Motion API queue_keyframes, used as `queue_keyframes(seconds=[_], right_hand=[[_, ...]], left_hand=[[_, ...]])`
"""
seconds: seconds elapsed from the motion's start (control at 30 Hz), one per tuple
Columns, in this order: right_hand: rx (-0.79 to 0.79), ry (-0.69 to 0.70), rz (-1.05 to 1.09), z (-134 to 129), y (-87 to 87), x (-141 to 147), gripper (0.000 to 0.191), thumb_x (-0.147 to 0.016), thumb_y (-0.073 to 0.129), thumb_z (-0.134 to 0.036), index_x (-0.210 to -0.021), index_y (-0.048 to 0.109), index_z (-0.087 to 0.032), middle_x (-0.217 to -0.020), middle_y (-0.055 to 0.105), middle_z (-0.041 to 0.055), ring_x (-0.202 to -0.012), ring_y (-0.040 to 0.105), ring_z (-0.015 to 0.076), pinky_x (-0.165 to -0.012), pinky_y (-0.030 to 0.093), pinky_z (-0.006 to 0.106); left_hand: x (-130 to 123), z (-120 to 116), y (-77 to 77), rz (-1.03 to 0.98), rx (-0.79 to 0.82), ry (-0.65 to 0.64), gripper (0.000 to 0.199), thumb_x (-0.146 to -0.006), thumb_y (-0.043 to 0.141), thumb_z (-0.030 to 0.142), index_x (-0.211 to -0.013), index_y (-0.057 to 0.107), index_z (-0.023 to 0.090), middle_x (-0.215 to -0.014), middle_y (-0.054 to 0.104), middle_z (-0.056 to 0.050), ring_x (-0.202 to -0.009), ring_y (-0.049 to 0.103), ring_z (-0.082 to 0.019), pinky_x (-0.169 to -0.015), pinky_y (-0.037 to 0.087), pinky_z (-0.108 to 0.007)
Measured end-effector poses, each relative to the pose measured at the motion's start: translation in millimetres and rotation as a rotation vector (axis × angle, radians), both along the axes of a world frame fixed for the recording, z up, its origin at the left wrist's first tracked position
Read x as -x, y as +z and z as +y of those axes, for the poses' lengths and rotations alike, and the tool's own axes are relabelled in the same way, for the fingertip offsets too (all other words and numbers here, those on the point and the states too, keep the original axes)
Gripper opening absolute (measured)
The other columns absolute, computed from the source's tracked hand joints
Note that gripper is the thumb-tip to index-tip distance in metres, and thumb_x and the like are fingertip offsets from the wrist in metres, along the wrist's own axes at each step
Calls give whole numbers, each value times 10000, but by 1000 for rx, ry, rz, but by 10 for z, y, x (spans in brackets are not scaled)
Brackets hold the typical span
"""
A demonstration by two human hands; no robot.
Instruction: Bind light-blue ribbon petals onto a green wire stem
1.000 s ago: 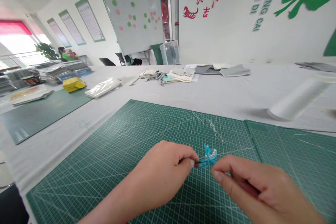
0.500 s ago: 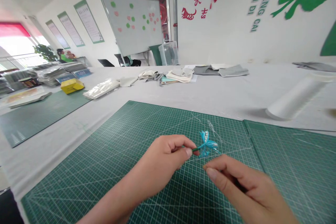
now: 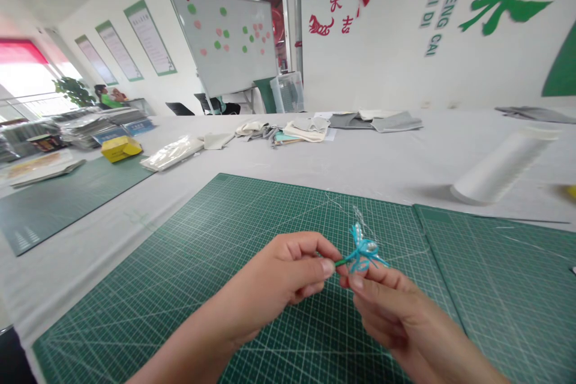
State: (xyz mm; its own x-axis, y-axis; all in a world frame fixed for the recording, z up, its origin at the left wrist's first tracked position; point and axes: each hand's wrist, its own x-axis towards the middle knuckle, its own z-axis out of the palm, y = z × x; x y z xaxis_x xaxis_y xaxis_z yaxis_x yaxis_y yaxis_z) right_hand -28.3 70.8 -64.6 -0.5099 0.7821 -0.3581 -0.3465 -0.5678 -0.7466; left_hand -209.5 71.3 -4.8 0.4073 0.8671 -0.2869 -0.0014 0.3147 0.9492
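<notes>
A small blue craft flower [image 3: 363,250], with looped strands and white bead-like bits, is held above the green cutting mat [image 3: 198,240]. My left hand [image 3: 294,267] pinches its thin green stem between thumb and forefinger. At the flower's lower side, my right hand [image 3: 391,300] has its thumb and fingertips closed on the blue strands. What exactly lies between the right fingertips is partly hidden. Both hands are close together, with the flower head standing up above the right fingers.
A second cutting mat [image 3: 508,270] adjoins on the right. Behind it lies a white roll [image 3: 504,168]. Cloth pieces [image 3: 310,129] lie along the table's far side. On the left are a yellow box [image 3: 121,149], a plastic-wrapped packet [image 3: 173,153] and stacked packs [image 3: 83,132]. A person [image 3: 105,98] sits far off.
My right hand has moved up and left to the flower, and its fingertips now meet the strands. The left hand keeps its pinch on the stem; the flower has shifted slightly right.
</notes>
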Motion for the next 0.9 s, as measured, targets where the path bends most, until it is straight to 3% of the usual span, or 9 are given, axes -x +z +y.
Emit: queue_keyframes(seconds=[0.1, 0.27, 0.33, 0.47, 0.57, 0.7, 0.8, 0.9], right_hand=[[-19, 45, 39, 34, -13, -28, 266, -678, 814, -412, -705, 676, -187, -482, 234, -120, -456, 78, 64, -415, 122, 200], [-114, 220, 3, 123, -105, -131, 296, -681, 799, -418, -629, 648, -168, -525, 504, -51, -464, 340, 65, -482, 268, 203], [-166, 348, -28, 186, -128, -199, 297, -679, 797, -419, -627, 661, -160, -509, 505, -50, -457, 346, 70, -467, 241, 209], [-300, 509, -173, 294, -30, -319, 259, -673, 797, -382, -633, 691, -149, -531, 508, -52, -490, 295, 69, -476, 180, 217], [-381, 512, -264, 278, 136, -351, 266, -714, 759, -399, -647, 671, -157, -562, 488, -51, -524, 309, 81, -494, 206, 222], [-536, 447, -494, 129, 331, -380, 272, -783, 675, -391, -628, 606, -178, -527, 385, -67, -510, 277, 91, -466, 195, 234], [-668, 376, -716, 0, 389, -440, 247, -834, 601, -364, -648, 605, -202, -523, 352, -61, -497, 280, 103, -436, 207, 235], [-883, 281, -842, -117, 363, -503, 260, -878, 534, -356, -669, 620, -228, -527, 454, -32, -480, 390, 120, -426, 286, 235]], left_hand=[[25, -5, -9, -65, 68, -103, 93, -824, 588, 230, -847, 636, 154, -523, 368, 81, -464, 230, -69, -433, 132, -213], [60, -22, -12, -111, 121, -375, 137, -801, 582, 155, -830, 716, 145, -653, 561, 18, -478, 301, -61, -454, 232, -204], [62, -43, 3, -12, 98, -463, 174, -799, 576, 144, -842, 743, 163, -691, 605, 9, -501, 330, -70, -468, 266, -201], [35, -105, 36, 341, -72, -554, 251, -803, 566, 165, -926, 778, 219, -592, 529, 43, -495, 336, -87, -456, 262, -204], [-3, -146, 37, 514, -167, -541, 291, -806, 537, 170, -949, 783, 231, -553, 497, 49, -465, 333, -95, -448, 274, -212], [-54, -172, 22, 576, -266, -458, 318, -803, 496, 128, -910, 778, 229, -598, 569, 44, -527, 428, -106, -528, 333, -211], [-99, -179, 22, 561, -316, -372, 321, -810, 467, 112, -875, 763, 218, -691, 626, 39, -637, 500, -120, -608, 361, -215], [-161, -189, 21, 570, -331, -276, 305, -836, 452, 137, -880, 745, 209, -703, 615, 36, -661, 498, -126, -611, 360, -217]])
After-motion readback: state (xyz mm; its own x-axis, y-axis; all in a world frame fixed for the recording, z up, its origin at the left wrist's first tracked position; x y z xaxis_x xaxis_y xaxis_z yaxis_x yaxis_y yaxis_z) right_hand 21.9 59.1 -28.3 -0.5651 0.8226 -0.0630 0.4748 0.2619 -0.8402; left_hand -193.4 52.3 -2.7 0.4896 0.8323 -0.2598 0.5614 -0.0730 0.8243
